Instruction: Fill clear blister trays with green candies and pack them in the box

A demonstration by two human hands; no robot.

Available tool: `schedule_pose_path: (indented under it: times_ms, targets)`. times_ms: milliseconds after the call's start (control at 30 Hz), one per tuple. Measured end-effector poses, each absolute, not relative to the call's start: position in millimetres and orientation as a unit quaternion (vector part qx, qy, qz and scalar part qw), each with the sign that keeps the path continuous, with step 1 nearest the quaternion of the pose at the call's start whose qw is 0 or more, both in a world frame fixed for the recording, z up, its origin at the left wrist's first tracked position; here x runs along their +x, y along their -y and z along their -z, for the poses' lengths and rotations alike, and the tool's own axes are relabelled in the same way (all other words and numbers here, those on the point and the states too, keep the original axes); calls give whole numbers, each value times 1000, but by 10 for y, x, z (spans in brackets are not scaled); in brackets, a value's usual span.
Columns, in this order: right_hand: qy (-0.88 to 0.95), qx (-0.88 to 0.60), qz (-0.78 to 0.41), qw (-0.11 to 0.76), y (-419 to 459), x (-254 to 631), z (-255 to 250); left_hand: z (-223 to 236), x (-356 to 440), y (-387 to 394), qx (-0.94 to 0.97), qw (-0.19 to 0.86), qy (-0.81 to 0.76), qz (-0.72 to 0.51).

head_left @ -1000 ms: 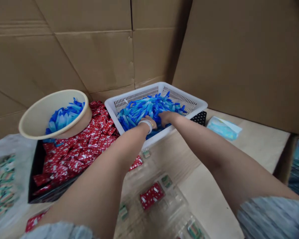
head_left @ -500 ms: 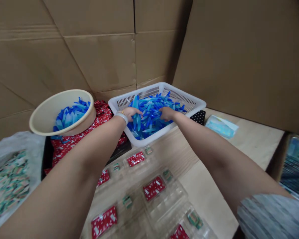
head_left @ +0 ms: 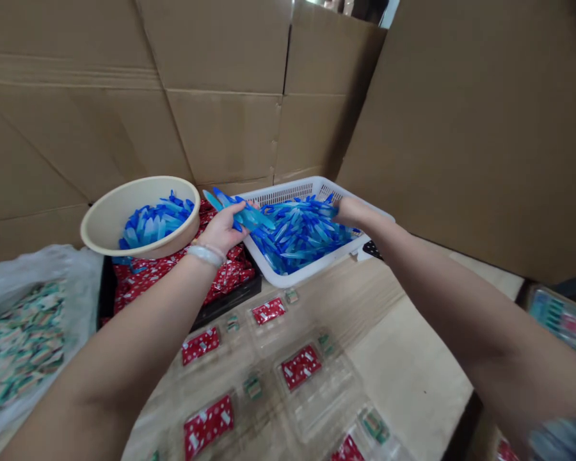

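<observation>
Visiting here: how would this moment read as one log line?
left hand: holding blue plastic pieces | right hand: at white basket | nearby: cream bowl

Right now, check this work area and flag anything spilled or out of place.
The beige bowl sits tilted on the heap of red packets rather than on a flat surface. A few blue plastic pieces lie below its rim, outside the bowl, so they look spilled.

The left hand (head_left: 223, 232) has lifted out of the basket (head_left: 317, 264) with some blue pieces (head_left: 242, 211) (a small bunch, fanned out), while the right hand (head_left: 350, 212) has shifted toward the basket's right end.
</observation>
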State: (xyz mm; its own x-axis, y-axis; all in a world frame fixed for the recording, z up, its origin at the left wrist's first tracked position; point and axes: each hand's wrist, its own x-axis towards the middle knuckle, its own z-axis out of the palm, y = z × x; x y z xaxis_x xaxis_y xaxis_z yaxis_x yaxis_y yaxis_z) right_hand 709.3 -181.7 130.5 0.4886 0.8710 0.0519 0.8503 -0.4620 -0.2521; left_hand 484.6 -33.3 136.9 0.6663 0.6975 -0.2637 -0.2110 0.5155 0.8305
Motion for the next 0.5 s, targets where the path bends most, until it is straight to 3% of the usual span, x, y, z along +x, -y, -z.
schedule_pose_path:
  times_ms: [167,267,433,500]
  targets:
    - [537,-831,-145,-18,1602,6506,-969,-1411,4149,709,297,839,-352,-289]
    - [542,-822,-164,-60,1456,6288,-760,-1295,3785,965,297,807,-415,-299]
    - [531,-840,-112,-7,1487,6336,-846,-1054,3509,1436,461,730,-419,-282]
    - [518,-850,-66,66,1677,6359,-996,-992,3566,1603,599,664,-373,-249]
